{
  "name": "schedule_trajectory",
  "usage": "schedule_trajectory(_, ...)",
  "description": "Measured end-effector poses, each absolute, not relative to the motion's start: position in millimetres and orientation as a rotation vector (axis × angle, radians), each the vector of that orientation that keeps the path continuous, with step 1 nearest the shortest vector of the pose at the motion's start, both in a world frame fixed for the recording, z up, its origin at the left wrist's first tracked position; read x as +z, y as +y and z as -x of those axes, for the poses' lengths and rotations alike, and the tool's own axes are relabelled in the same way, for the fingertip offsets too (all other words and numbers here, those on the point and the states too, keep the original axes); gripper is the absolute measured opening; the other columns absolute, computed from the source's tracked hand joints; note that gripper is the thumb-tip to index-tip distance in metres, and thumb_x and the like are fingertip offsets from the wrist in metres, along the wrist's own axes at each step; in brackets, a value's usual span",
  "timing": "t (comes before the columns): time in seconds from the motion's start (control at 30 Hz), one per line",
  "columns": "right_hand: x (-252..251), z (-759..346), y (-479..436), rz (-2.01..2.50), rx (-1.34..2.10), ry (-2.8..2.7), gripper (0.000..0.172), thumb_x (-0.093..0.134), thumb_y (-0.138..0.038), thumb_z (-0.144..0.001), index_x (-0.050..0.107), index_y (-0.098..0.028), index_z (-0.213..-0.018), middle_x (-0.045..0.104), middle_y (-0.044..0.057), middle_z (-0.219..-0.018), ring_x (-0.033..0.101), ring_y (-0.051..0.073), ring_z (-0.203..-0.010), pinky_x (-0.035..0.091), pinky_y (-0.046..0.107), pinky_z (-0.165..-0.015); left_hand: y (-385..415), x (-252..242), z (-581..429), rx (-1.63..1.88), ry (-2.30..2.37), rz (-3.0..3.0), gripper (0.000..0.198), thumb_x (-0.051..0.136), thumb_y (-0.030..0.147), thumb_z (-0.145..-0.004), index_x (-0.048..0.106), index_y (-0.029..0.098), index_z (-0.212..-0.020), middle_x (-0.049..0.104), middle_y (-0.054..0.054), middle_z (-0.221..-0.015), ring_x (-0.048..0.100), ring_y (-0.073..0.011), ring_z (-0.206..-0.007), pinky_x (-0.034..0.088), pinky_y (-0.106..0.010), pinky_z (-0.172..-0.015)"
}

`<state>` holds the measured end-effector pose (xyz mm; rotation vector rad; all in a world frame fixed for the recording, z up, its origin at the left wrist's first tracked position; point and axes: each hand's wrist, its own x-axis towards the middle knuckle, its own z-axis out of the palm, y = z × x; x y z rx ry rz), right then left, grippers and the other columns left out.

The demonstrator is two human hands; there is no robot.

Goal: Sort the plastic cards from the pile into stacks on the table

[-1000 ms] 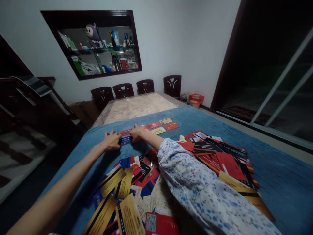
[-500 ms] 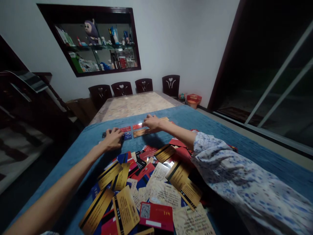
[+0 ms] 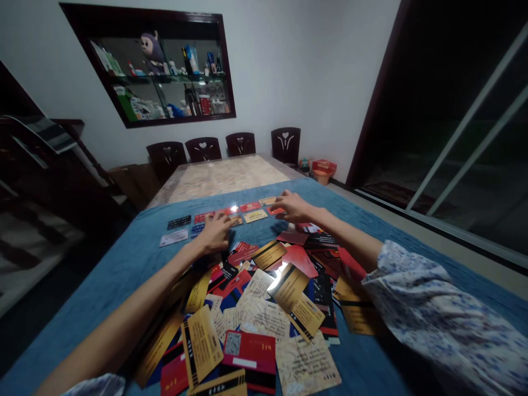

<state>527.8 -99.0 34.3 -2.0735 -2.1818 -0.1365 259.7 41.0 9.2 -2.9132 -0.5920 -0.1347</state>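
My left hand [image 3: 218,230] rests over the near row of laid-out cards, fingers spread and bent down at a gold card [image 3: 236,221]. My right hand [image 3: 292,206] is at the right end of the rows, its fingers apart and their tips on a red card [image 3: 275,210]. Between the hands lies a pale gold card [image 3: 256,216]. Farther left are a black card [image 3: 179,221], a white card [image 3: 173,237] and a blue card [image 3: 197,230], partly hidden by my left hand. A loose heap of cards [image 3: 264,319], gold, red, black and cream, spreads in front of me.
A blue cloth [image 3: 124,275] covers the near part of the long table [image 3: 231,176]. Dark chairs [image 3: 285,144] stand at its far end. Beyond, a wall niche [image 3: 173,71] holds bottles and a plush toy [image 3: 152,52]. An orange bucket [image 3: 322,175] stands on the floor.
Both hands have moved right along the rows. My left hand has left the black and blue cards, and my right hand has uncovered the pale gold card. The view has shifted slightly.
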Motion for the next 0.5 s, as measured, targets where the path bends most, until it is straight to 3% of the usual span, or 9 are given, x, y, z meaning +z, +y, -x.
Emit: schedule_trajectory(0.5, -18, -570, -163, 1.778, -0.110, -2.030, 0.027, 0.059, -0.022, -0.088, 0.076, -0.022, -0.109, 0.072, 0.011, -0.110, 0.050, 0.028, -0.103, 0.040, 0.043, -0.088, -34, 13, -319, -0.219, -0.315, 3.077, 0.041, 0.056, 0.014, -0.078, 0.067, 0.019, -0.117, 0.061, -0.014, -0.126, 0.041, -0.0339, -0.126, 0.029, -0.059, -0.104)
